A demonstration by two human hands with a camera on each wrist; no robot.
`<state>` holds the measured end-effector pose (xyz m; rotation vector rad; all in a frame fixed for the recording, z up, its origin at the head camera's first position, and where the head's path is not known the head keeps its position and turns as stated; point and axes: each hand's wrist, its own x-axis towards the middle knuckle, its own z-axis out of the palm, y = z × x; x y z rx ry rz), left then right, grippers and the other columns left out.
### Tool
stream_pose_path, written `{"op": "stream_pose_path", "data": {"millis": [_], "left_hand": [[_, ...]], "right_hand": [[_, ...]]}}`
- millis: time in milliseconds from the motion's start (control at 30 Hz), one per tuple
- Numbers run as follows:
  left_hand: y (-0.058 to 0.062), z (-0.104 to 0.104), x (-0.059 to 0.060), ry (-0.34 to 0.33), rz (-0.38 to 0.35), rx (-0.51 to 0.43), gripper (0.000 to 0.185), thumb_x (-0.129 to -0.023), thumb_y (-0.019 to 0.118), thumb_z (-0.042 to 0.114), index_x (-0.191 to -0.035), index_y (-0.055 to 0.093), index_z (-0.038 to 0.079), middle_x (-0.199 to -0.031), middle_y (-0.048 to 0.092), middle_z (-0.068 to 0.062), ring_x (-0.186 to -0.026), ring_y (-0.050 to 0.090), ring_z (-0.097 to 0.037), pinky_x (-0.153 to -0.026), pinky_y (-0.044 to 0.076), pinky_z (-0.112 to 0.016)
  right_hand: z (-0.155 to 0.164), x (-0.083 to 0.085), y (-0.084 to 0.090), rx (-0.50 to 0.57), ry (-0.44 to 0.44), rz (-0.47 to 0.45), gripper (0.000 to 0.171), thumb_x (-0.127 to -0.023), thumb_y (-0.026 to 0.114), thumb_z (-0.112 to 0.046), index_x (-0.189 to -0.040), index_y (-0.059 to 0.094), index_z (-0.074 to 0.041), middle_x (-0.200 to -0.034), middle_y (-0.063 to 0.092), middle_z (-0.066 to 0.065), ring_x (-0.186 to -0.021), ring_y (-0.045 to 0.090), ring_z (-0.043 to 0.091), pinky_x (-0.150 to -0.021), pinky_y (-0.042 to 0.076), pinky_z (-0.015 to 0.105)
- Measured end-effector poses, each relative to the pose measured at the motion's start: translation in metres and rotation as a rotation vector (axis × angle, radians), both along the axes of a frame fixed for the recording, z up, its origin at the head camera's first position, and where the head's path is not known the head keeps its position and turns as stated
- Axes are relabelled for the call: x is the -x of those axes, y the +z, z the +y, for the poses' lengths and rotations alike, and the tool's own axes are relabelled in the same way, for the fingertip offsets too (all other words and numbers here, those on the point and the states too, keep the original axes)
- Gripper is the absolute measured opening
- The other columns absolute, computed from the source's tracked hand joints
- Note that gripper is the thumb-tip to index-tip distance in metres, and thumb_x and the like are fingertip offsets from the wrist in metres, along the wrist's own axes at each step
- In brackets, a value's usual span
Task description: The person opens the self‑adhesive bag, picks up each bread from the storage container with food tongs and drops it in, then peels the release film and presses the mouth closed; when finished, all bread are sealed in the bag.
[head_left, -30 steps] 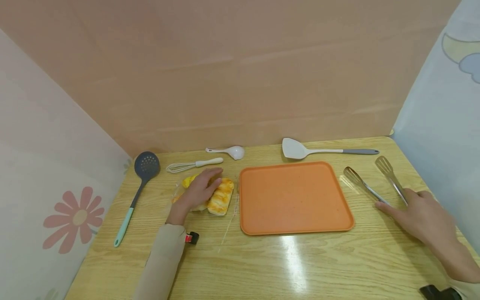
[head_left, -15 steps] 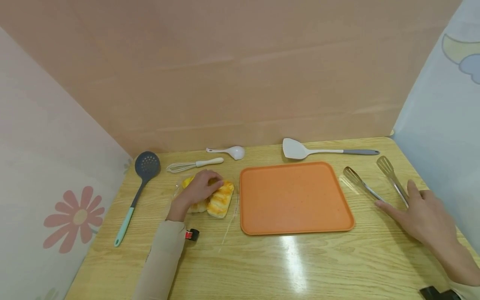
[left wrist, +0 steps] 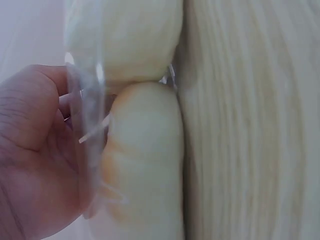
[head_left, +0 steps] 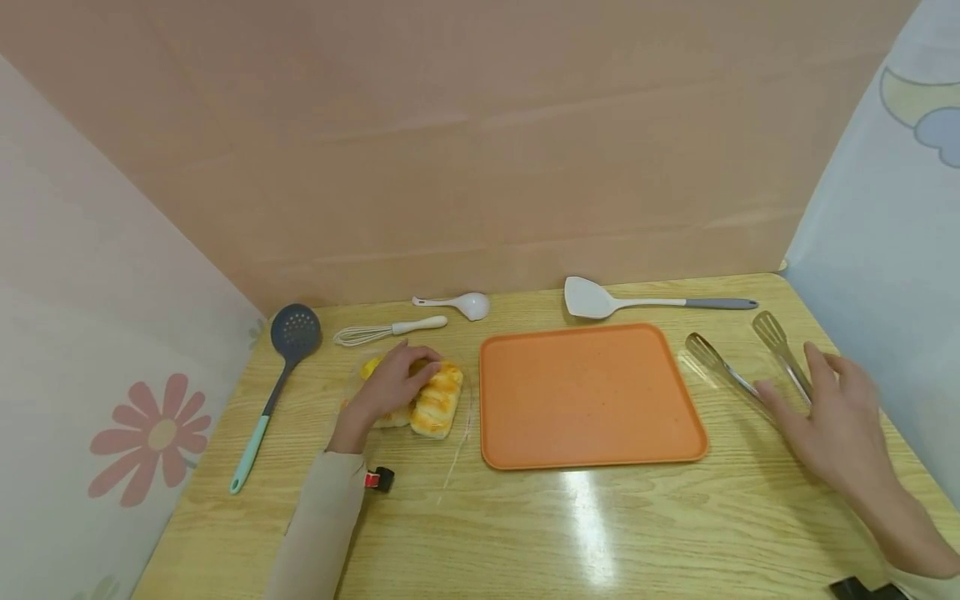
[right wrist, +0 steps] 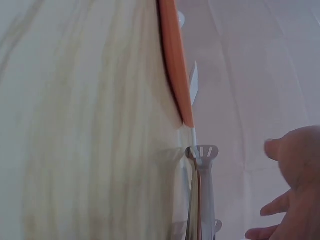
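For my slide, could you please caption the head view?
Left hand grips bagged bread; right hand reaches over tongs beside tray.

Bread (head_left: 437,398): golden-brown glazed rolls sealed in a clear plastic wrapper, lying flat near the table's left side, just left of the orange tray; partly covered from above, pale undersides showing in the left wrist view (left wrist: 142,160).
Tongs (head_left: 750,367): shiny metal, slotted flat tips, two arms spread apart, lying flat near the table's right edge, tips pointing toward the far edge.
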<state>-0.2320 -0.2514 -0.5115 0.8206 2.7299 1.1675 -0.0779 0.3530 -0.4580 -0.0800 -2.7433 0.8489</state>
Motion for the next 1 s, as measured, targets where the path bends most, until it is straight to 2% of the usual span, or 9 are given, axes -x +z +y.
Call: {"op": "stream_pose_path", "data": {"millis": [167,267,333,400,500,567,733,867,1000], "left_hand": [[0.050,0.012,-0.033,0.105,-0.019,-0.017,0.027,-0.115,0.065,0.023,-0.127,0.077,0.002,-0.125,0.077,-0.015,-0.121,0.068,-0.039,-0.118,0.046,-0.061],[0.063,0.013,-0.041,0.169,-0.017,-0.040,0.024,-0.114,0.066,0.017,-0.129,0.075,0.001,-0.125,0.077,-0.015,-0.115,0.070,-0.035,-0.100,0.057,-0.056],[0.067,0.011,-0.044,0.193,-0.005,-0.070,0.025,-0.114,0.066,0.016,-0.131,0.075,0.001,-0.128,0.078,-0.015,-0.121,0.070,-0.035,-0.104,0.056,-0.055],[0.070,0.008,-0.046,0.207,0.000,-0.124,0.024,-0.114,0.065,0.015,-0.131,0.075,0.001,-0.129,0.077,-0.016,-0.126,0.069,-0.037,-0.108,0.054,-0.057],[0.075,0.006,-0.049,0.226,-0.008,-0.206,0.024,-0.114,0.064,0.013,-0.132,0.075,0.000,-0.133,0.075,-0.019,-0.135,0.064,-0.039,-0.115,0.048,-0.060],[0.078,0.006,-0.050,0.238,-0.020,-0.257,0.024,-0.114,0.065,0.013,-0.132,0.074,0.000,-0.135,0.074,-0.020,-0.135,0.063,-0.036,-0.115,0.048,-0.058],[0.084,0.010,-0.053,0.223,-0.035,-0.409,0.023,-0.113,0.063,0.005,-0.132,0.072,-0.005,-0.133,0.074,-0.016,-0.128,0.064,-0.019,-0.111,0.050,-0.036],[0.089,0.015,-0.058,0.224,-0.044,-0.537,0.022,-0.114,0.058,0.001,-0.131,0.070,-0.007,-0.121,0.075,0.002,-0.110,0.064,-0.011,-0.096,0.053,-0.023],[0.096,0.020,-0.063,0.281,-0.073,-0.679,0.020,-0.116,0.056,0.005,-0.127,0.072,0.007,-0.112,0.071,0.012,-0.101,0.059,-0.010,-0.089,0.051,-0.023]], "right_hand": [[-0.012,0.001,0.007,0.121,0.041,0.091,0.066,-0.113,0.061,-0.020,-0.165,0.036,0.011,-0.156,0.034,0.052,-0.140,0.033,0.072,-0.111,0.032,0.083],[-0.020,0.001,0.010,0.129,0.062,0.165,0.056,-0.110,0.066,-0.014,-0.160,0.051,0.006,-0.152,0.048,0.043,-0.133,0.055,0.028,-0.103,0.049,0.041],[-0.026,0.001,0.011,0.128,0.089,0.235,0.052,-0.107,0.071,-0.009,-0.156,0.058,0.004,-0.149,0.057,0.030,-0.123,0.052,0.000,-0.087,0.043,0.019],[-0.033,0.002,0.013,0.135,0.121,0.296,0.050,-0.104,0.074,-0.005,-0.152,0.064,0.001,-0.148,0.061,0.006,-0.117,0.042,-0.018,-0.076,0.038,0.010],[-0.046,0.004,0.016,0.168,0.172,0.355,0.047,-0.101,0.075,0.001,-0.147,0.068,0.000,-0.146,0.054,-0.024,-0.119,0.046,-0.016,-0.073,0.040,0.005],[-0.055,0.005,0.018,0.200,0.209,0.378,0.046,-0.099,0.075,0.005,-0.145,0.070,0.001,-0.144,0.053,-0.031,-0.121,0.049,-0.013,-0.077,0.043,0.005],[-0.082,0.010,0.021,0.222,0.315,0.437,0.046,-0.093,0.077,0.013,-0.138,0.073,0.003,-0.139,0.066,-0.012,-0.125,0.054,-0.010,-0.102,0.040,0.006],[-0.106,0.010,0.024,0.235,0.379,0.394,0.051,-0.091,0.078,0.016,-0.139,0.074,-0.001,-0.134,0.069,-0.004,-0.124,0.057,-0.008,-0.104,0.041,0.007],[-0.130,0.007,0.027,0.251,0.448,0.347,0.053,-0.090,0.078,0.017,-0.138,0.075,-0.004,-0.127,0.073,0.006,-0.121,0.061,-0.001,-0.104,0.042,0.008]]}}
